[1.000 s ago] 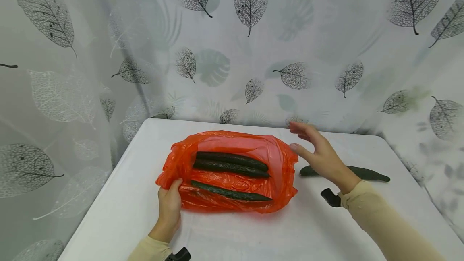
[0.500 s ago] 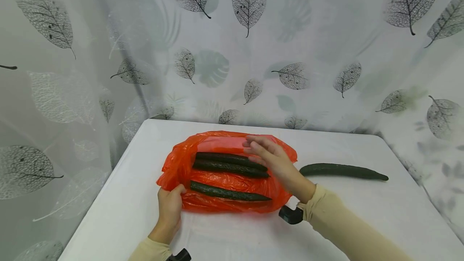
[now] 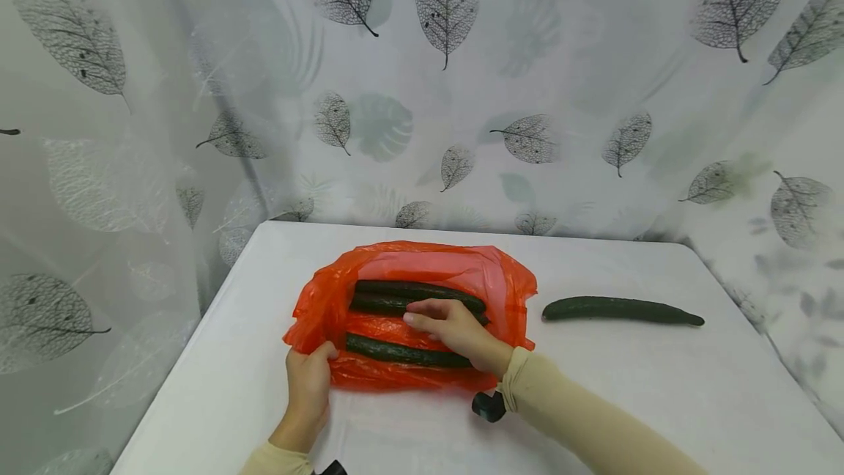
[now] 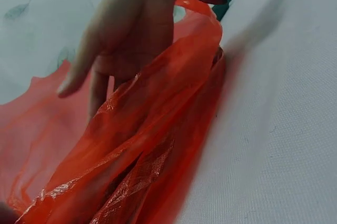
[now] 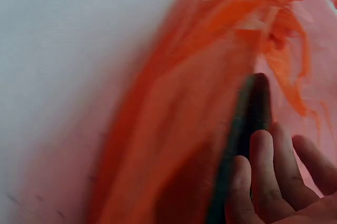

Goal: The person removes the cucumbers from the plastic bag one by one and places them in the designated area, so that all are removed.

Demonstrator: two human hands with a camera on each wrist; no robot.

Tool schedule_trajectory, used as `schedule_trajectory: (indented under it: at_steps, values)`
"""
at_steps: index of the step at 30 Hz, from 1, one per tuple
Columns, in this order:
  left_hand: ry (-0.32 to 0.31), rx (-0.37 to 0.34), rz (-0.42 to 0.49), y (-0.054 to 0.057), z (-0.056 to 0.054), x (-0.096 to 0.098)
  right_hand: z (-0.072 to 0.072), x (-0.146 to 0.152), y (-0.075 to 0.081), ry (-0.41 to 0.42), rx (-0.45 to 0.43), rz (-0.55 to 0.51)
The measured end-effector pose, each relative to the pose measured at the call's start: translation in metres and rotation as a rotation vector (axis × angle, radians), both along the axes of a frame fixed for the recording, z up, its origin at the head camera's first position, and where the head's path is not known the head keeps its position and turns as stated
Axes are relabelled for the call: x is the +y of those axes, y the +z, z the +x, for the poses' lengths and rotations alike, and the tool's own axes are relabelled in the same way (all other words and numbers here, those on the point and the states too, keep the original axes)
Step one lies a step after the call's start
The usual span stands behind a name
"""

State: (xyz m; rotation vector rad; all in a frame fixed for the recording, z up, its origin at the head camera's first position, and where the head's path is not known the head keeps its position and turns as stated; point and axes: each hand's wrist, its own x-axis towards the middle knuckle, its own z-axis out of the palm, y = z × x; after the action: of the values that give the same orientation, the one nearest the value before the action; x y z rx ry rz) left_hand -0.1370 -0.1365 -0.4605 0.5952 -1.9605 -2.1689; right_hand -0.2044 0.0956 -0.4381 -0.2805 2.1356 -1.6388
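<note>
My left hand (image 3: 308, 383) grips the near left edge of a red plastic bag (image 3: 310, 314), thumb on top. The bag lies with its mouth spread upward. Inside are two dark green cucumbers side by side at the back, the rear cucumber (image 3: 402, 287) and the one before it (image 3: 376, 303), plus a front cucumber (image 3: 392, 352). My right hand (image 3: 461, 332) is over the bag's opening, above the cucumbers. In the right wrist view its loosely bent fingers (image 5: 261, 155) are beside a cucumber (image 5: 250, 113); contact is unclear. The left wrist view shows the right hand partly behind red film.
Another cucumber (image 3: 620, 309) lies on the white table (image 3: 580, 387) to the right of the bag. A leaf-patterned curtain (image 3: 455, 94) hangs behind the table and along its sides.
My right hand has moved left and down, from beside the cucumber on the table to over the cucumbers in the bag. The left hand keeps its grip on the bag.
</note>
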Motion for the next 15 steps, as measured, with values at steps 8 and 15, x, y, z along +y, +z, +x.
schedule_trajectory:
  at_steps: [8,15]
  values:
    - [0.01,0.017,0.012,0.0,0.0,0.0,0.007,-0.008,-0.013,0.079,0.133,0.12]
    - [0.013,0.013,0.014,-0.001,0.0,0.0,0.011,-0.013,-0.023,0.13,0.235,0.225]
